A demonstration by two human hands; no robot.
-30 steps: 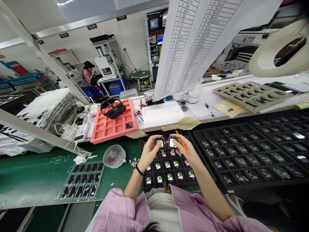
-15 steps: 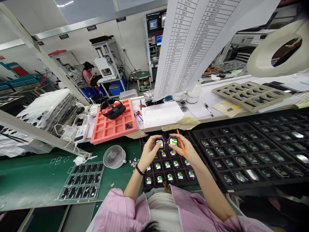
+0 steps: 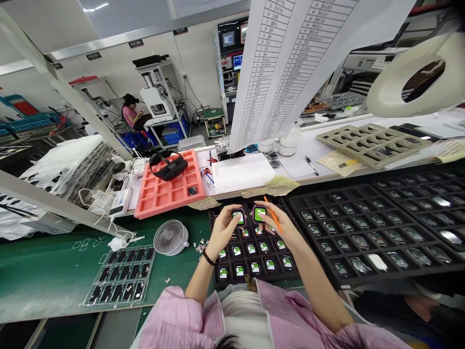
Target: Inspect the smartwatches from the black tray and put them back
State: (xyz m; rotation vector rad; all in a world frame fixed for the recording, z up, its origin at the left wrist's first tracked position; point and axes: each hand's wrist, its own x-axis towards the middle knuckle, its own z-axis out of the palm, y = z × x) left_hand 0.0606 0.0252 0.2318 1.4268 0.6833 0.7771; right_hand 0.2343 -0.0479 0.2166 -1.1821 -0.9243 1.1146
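Orange plastic stick tilted further

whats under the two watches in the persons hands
Under the watch in the left hand and the watch in the right hand lies a black tray of green-screened watches; the hands hide the compartments directly beneath.

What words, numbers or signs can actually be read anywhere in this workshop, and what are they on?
Nothing here is sharp enough to quote.
Hanging sheet: a numbered table, too small to read.
Black wall plates: too small to read.
Bench form: rows of print, too small to read.
Green screens of the held devices: no legible text.
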